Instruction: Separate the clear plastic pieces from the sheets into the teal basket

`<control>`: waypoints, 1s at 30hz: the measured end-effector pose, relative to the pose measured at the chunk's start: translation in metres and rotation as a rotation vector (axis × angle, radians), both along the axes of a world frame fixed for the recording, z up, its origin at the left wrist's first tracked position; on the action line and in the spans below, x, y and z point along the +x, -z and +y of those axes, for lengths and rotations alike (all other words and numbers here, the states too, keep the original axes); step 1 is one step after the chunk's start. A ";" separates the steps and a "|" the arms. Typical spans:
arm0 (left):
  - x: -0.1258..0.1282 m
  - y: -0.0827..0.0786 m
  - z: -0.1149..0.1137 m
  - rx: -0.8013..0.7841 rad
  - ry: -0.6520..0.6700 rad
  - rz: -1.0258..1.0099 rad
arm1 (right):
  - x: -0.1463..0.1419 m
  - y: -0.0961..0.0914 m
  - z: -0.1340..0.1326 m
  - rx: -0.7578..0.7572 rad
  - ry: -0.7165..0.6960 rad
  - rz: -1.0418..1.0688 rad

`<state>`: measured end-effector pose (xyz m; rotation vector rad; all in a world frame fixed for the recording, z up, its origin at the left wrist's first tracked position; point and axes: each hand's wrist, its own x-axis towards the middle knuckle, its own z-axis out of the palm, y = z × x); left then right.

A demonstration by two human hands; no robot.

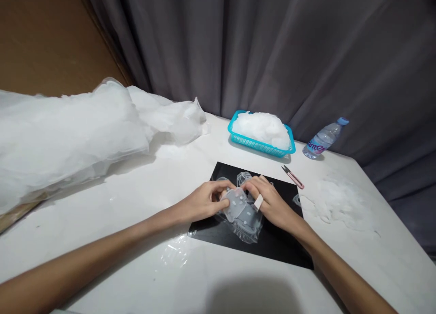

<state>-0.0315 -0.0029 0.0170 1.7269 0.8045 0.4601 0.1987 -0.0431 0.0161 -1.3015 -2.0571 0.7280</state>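
The left hand (207, 201) pinches a translucent plastic piece (234, 207) between thumb and fingers over a black mat (282, 247); the right hand (270, 201) (white band (259, 202) on one finger) meets its upper edge, grip indiscernible.

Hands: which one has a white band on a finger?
The right hand: a white band sits around one of its fingers. The left hand shows none.

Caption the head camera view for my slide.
Left hand and right hand handle translucent plastic over a black mat, turquoise basket of white fluff beyond.
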 end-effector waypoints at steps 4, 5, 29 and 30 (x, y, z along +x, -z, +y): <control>0.001 0.001 -0.002 0.073 -0.031 0.049 | -0.005 -0.004 -0.002 -0.088 0.048 0.133; 0.001 0.002 -0.002 0.106 -0.041 0.067 | -0.005 -0.005 -0.003 -0.112 0.060 0.167; 0.007 -0.015 -0.020 -0.391 -0.099 -0.414 | 0.008 -0.026 -0.017 -0.065 0.069 0.236; 0.007 -0.015 -0.020 -0.404 -0.100 -0.434 | 0.007 -0.028 -0.020 -0.067 0.043 0.221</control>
